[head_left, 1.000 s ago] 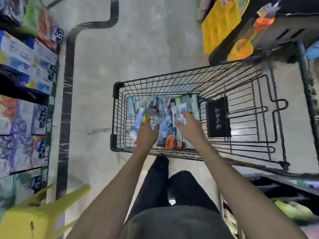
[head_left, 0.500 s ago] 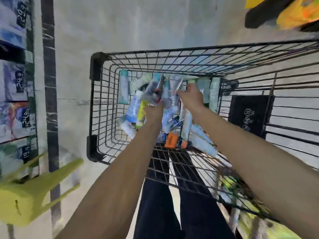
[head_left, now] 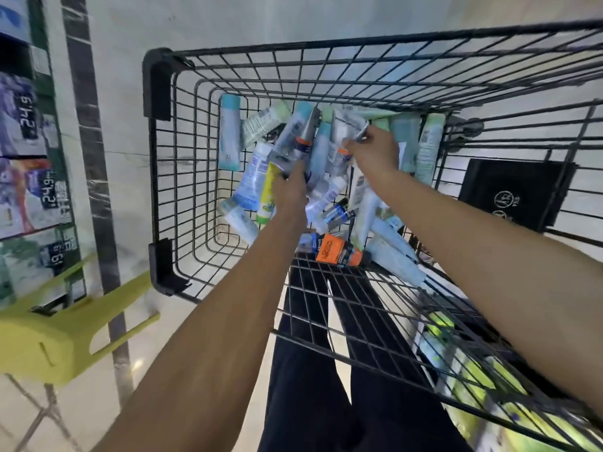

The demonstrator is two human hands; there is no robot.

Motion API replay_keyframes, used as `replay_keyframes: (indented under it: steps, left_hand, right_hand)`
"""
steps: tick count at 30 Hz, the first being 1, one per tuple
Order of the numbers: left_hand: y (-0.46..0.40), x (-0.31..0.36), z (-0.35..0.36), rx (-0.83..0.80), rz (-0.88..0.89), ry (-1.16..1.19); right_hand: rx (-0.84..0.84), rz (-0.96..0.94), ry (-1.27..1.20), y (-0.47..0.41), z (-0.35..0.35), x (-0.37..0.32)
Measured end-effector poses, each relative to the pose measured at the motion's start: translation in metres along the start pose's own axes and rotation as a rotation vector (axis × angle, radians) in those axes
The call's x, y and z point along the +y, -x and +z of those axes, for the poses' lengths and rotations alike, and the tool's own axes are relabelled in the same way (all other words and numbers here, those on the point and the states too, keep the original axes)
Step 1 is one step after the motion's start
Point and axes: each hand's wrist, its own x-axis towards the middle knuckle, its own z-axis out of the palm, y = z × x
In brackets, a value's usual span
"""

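Observation:
A black wire shopping cart [head_left: 156, 83] holds a heap of cosmetic tubes and bottles, mostly white, pale blue and mint. Both my arms reach down into it. My left hand [head_left: 290, 190] grips the lower end of a grey tube with an orange band [head_left: 305, 133], and a yellow tube [head_left: 268, 187] lies against its left side. My right hand [head_left: 375, 151] pinches a silver tube [head_left: 347, 125] near the far wall of the cart. An orange tube [head_left: 332, 251] lies at the near side of the heap.
A yellow plastic stool [head_left: 49, 340] stands at the lower left. Behind it are shelves of boxed goods with price tags [head_left: 29, 187]. A black sign panel [head_left: 512, 194] hangs in the cart's folding seat. Green-packaged goods [head_left: 473, 370] sit low on the right.
The view has moved closer over the cart. Both hands have reached deeper into the heap and taken hold of tubes near the far wall.

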Motion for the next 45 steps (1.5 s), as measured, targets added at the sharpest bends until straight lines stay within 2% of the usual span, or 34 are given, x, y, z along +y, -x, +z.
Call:
replay_keyframes:
  steps: [3,9,11,17,20,26,33,40,45]
  left_hand:
    - [0.025,0.004,-0.02,-0.141,-0.006,0.026]
    - [0.105,0.024,-0.065,-0.349,0.072,0.052]
    - [0.14,0.035,-0.08,-0.394,0.08,0.057]
    - [0.25,0.069,-0.12,-0.608,0.247,-0.06]
    - [0.29,0.077,-0.14,-0.691,0.339,-0.118]
    - [0.341,0.083,-0.169,-0.929,0.464,-0.133]
    - [0.388,0.053,-0.198,-1.145,0.559,-0.421]
    - [0.432,-0.021,-0.203,-1.311,0.464,-0.505]
    - [0.466,-0.088,-0.214,-1.447,0.38,-0.667]
  right_hand:
    - [-0.015,-0.033,-0.101,0.028,-0.021,0.0]
    - [-0.146,0.085,-0.65,0.113,-0.072,-0.011]
    - [-0.159,0.099,-0.741,0.149,-0.087,-0.018]
    - [-0.252,-0.026,-0.97,0.253,-0.124,-0.041]
    - [-0.23,-0.095,-1.03,0.304,-0.139,-0.049]
    - [-0.038,-0.209,-1.151,0.404,-0.144,-0.043]
    - [0.257,-0.271,-1.332,0.52,-0.11,0.01]
    - [0.417,-0.406,-1.626,0.614,-0.087,0.076]
    - [0.622,-0.457,-1.766,0.683,-0.066,0.13]
